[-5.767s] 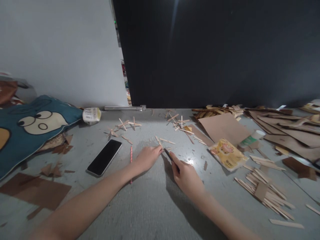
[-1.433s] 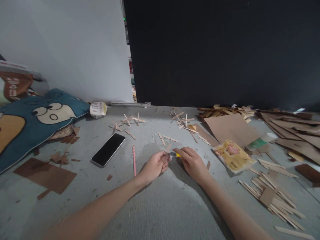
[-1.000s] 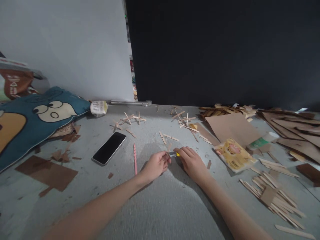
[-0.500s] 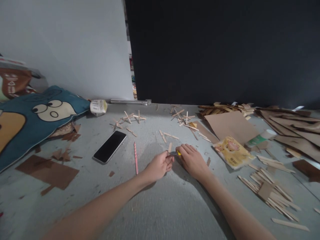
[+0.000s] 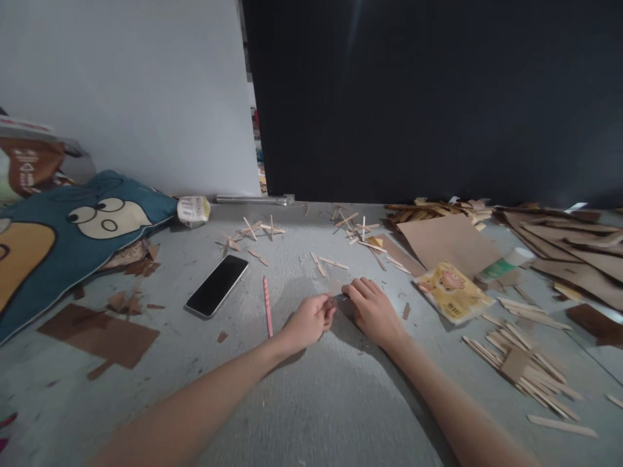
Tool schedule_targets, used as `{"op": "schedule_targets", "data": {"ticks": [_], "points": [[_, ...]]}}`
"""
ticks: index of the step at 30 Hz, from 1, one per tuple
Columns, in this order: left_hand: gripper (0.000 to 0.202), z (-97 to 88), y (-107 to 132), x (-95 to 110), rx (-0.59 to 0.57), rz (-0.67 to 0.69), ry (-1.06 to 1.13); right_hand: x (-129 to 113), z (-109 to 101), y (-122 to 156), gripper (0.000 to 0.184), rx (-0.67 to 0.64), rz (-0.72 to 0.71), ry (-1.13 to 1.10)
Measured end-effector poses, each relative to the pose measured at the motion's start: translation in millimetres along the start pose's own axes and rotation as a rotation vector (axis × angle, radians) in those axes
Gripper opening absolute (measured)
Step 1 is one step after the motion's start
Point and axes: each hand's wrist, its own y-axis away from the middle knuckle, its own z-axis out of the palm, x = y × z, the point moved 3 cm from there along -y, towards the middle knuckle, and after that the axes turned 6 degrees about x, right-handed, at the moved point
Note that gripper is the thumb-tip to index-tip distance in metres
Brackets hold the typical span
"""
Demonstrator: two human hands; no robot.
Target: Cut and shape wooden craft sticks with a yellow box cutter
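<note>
My left hand (image 5: 311, 319) is closed, pinching a wooden craft stick (image 5: 335, 285) whose far end shows faint and blurred above the fingertips. Close beside it, my right hand (image 5: 372, 311) is wrapped round a small tool with a grey metal tip (image 5: 342, 298). That tip reaches to the left fingertips, at the stick. Most of the tool is hidden under the right fingers, so its exact kind does not show. Just beyond the hands, loose craft sticks (image 5: 318, 264) lie on the grey table (image 5: 311, 402). A pink striped pencil-like stick (image 5: 267, 308) lies left of my left hand.
At left lie a phone (image 5: 217, 286), brown cardboard (image 5: 104, 334) and a blue cartoon cushion (image 5: 97, 227). Crossed-stick pieces (image 5: 250, 228) stand farther back. To the right are a yellow packet (image 5: 452, 292), a glue stick (image 5: 506, 264), a craft-stick pile (image 5: 530, 370) and cardboard sheets (image 5: 448, 243).
The yellow part of the tool, seen before in front of my right fingers, is now out of sight. The held stick looks fainter. Both hands stay nearly in place; the view shifts slightly.
</note>
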Motion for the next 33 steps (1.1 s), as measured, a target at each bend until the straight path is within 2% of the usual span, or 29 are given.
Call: {"op": "schedule_targets", "data": {"ticks": [6, 13, 22, 24, 28, 33], "points": [[0.023, -2.3, -7, -11, 0.098, 0.008, -0.070, -3, 3, 0, 0.040, -0.015, 0.021, 0.011], [0.013, -4.1, -10, -15, 0.127, 0.015, -0.073, -8, 2, 0, 0.033, -0.019, 0.024, 0.032], [0.032, -0.4, -1, -5, 0.104, -0.018, 0.029, -6, 3, -1, 0.037, -0.021, 0.031, 0.042], [0.033, -0.7, -1, -4, 0.112, 0.008, -0.016, -5, 4, -1, 0.038, -0.026, 0.042, 0.042], [0.025, -2.3, -3, -5, 0.214, 0.081, -0.171, -6, 5, -1, 0.038, -0.043, 0.048, 0.048], [0.019, -1.9, -3, -2, 0.259, 0.117, -0.211, -11, 5, -3, 0.039, -0.015, 0.043, 0.037]]}}
